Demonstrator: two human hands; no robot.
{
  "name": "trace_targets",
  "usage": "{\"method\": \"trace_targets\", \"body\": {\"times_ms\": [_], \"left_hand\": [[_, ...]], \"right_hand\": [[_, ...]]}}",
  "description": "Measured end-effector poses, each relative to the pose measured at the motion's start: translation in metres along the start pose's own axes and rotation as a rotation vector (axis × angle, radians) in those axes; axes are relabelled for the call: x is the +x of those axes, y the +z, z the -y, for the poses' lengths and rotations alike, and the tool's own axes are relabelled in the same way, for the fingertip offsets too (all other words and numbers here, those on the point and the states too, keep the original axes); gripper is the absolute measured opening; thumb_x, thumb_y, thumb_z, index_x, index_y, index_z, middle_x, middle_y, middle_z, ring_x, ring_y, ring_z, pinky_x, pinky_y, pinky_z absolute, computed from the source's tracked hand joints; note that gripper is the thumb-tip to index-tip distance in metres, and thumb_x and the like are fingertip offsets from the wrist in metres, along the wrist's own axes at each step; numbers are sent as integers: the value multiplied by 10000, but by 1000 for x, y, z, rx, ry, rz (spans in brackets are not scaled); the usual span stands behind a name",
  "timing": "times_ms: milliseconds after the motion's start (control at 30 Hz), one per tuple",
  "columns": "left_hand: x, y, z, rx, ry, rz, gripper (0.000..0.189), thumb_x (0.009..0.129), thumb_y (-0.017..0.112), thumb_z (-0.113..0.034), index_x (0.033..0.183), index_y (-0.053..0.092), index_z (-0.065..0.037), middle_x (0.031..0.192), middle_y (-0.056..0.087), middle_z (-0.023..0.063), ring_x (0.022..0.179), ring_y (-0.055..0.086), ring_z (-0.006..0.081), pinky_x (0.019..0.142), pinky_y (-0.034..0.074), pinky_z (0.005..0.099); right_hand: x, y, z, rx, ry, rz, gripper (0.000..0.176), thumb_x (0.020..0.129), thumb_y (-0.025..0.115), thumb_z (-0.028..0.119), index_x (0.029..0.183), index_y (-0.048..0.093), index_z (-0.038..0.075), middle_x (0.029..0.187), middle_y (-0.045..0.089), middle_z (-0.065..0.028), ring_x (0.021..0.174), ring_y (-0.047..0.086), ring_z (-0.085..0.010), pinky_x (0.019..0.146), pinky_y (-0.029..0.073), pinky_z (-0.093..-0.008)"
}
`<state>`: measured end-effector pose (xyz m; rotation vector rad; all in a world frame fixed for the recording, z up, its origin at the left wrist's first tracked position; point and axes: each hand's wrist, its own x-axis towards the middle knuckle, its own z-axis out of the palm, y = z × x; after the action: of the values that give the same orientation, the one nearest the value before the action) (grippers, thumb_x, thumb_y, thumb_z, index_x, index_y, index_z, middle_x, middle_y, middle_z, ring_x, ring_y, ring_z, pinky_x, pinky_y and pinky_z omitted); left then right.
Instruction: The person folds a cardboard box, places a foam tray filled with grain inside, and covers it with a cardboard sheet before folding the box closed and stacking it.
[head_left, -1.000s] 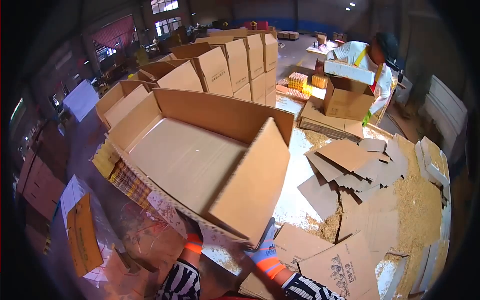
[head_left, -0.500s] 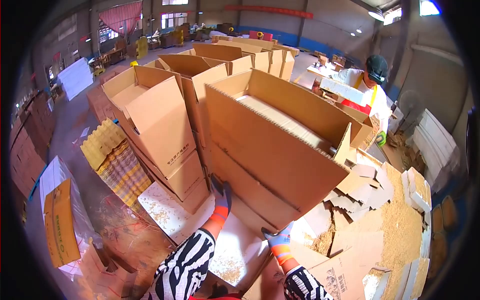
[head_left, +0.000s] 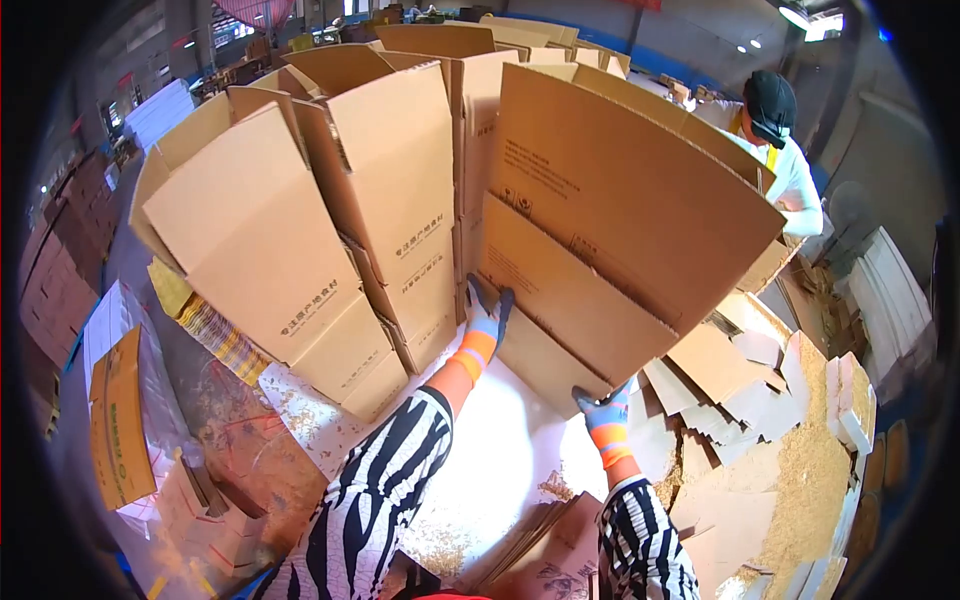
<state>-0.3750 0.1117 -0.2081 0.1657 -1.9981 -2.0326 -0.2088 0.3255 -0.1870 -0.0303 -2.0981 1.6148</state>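
Note:
A large open-topped cardboard box [head_left: 610, 200] with printing on its side stands upright in front of me, its lower edge tilted in the view. My left hand [head_left: 488, 318], in a grey and orange glove, grips its lower left corner. At the lower right corner, my right hand [head_left: 603, 408] holds the bottom edge with the thumb on the front face; the fingers underneath are partly hidden. Left of this box, other open cardboard boxes [head_left: 385, 190] stand close together in rows. A white surface [head_left: 480, 450] strewn with crumbs shows below my hands.
A co-worker in a dark cap [head_left: 770, 108] stands beyond the box at right. Cardboard scraps [head_left: 735, 395] and sawdust-like crumbs [head_left: 810, 470] cover the right side. A stack of yellow trays [head_left: 215, 330] stands at left, with a wrapped white bundle [head_left: 115, 330] beside it.
Both hands have pushed the box forward and turned it, closer to the rows at left. More of its printed front shows. My view has tilted downward.

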Motion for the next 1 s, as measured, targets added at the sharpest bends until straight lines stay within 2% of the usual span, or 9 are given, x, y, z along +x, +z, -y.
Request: {"method": "trace_targets", "body": {"times_ms": [67,167,267,333,567,733,800,933,1000], "left_hand": [[1,-2,3,48,-18,-4,814,894,615,-331,1498,122,-95,1537,183,146,1391,229,261,1136,197,336],[0,-9,4,-201,-58,37,695,945,530,-205,1498,123,-94,1537,189,107,1380,248,253,1126,216,327],[-31,-18,-41,-77,-115,94,611,981,456,-102,1501,135,-121,1533,211,43,1344,314,238,1116,231,306],[-45,-30,-48,-127,-195,178,593,992,440,-132,1497,133,-94,1528,218,63,1342,319,226,1112,232,294],[-126,-70,0,-606,-527,176,497,979,378,-69,1458,248,-58,1442,325,90,1288,366,195,1089,335,323],[-227,-123,3,-146,-558,282,529,931,561,-361,1351,454,-57,1179,568,30,912,529,91,762,467,247],[-256,-153,32,100,-627,478,532,940,545,-362,1362,444,-53,1232,555,18,936,535,94,765,471,260],[-325,-168,1,-40,-702,626,550,999,440,-306,1423,304,17,1446,374,122,1311,380,216,1074,323,306],[-348,-183,95,-47,-442,743,588,981,492,-262,1423,268,56,1459,339,166,1333,346,233,1103,290,317]], "right_hand": [[15,2,-6,104,83,74,1186,630,769,-68,1496,-29,77,1477,243,-165,1291,345,-249,1046,363,-338],[29,8,0,152,5,91,1000,659,756,-67,1442,158,101,1328,421,-137,1180,476,-250,936,488,-356],[41,6,-9,198,146,190,1202,639,763,-86,1497,-57,103,1517,188,-146,1330,307,-248,1061,358,-334],[43,8,-26,104,65,173,1095,668,749,-72,1481,48,141,1372,398,-137,1201,467,-247,920,504,-361],[40,-1,-8,-274,-61,138,1267,644,821,53,1488,-120,144,1515,177,-180,1321,339,-273,994,435,-363],[-38,-27,78,-86,192,159,906,769,745,186,1480,194,76,1394,408,-228,1202,496,-341,911,485,-413],[-110,-44,114,115,422,232,745,822,695,211,1446,309,84,1324,482,-223,1167,534,-296,925,477,-382],[-259,-104,199,-71,409,366,607,839,625,100,1399,394,73,1371,469,-138,1236,477,-267,998,424,-362],[-322,-141,201,-444,283,219,547,857,632,189,1352,437,61,1317,497,-192,1209,488,-346,1018,402,-389]]}}
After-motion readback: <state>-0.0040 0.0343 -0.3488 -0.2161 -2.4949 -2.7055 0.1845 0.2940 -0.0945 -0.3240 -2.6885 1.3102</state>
